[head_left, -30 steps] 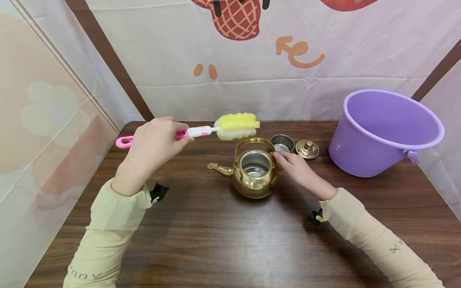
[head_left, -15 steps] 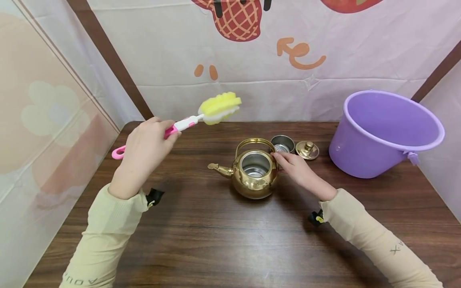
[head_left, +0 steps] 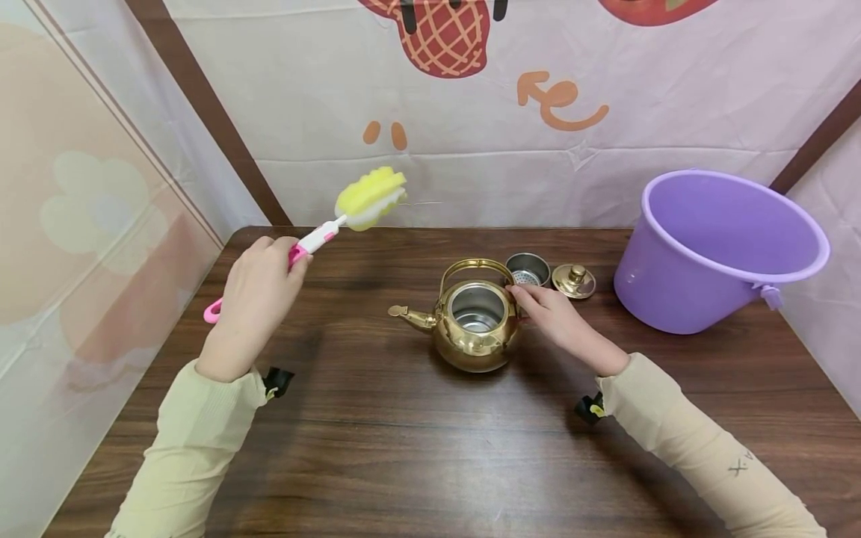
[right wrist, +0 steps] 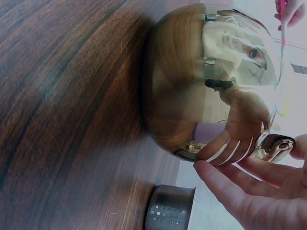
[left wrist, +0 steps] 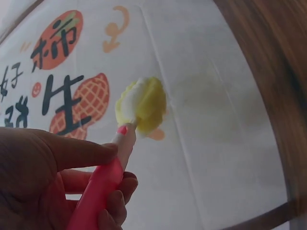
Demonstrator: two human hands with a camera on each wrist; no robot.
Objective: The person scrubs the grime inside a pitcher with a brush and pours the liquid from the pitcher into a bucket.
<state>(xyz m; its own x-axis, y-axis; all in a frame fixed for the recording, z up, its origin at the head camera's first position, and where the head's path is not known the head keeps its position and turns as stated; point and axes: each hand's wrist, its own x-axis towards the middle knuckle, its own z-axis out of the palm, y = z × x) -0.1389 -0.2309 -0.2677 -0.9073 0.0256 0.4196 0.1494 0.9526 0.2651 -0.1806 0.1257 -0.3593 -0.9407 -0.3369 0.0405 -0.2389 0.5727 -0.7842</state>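
Note:
My left hand (head_left: 254, 302) grips the pink and white handle of a bottle brush (head_left: 366, 198) with a yellow and white sponge head. The brush is raised over the left of the table, its head tilted up and right; the left wrist view shows the thumb (left wrist: 86, 152) along the handle. A shiny gold teapot (head_left: 474, 345) stands upright and lidless, spout to the left, its steel inside showing. My right hand (head_left: 558, 321) holds the teapot at the base of its handle. In the right wrist view its fingertips touch the rounded gold side (right wrist: 187, 96).
Behind the teapot stand a steel strainer cup (head_left: 528, 267) with a perforated bottom and the gold lid (head_left: 574, 281). A purple bucket (head_left: 662, 276) stands at the right back of the wooden table (head_left: 403, 456). A printed cloth (head_left: 303, 90) hangs behind the table.
My left hand has drawn the brush left, away from above the teapot, and its sponge head has tipped upward. The right hand and the teapot have stayed in place.

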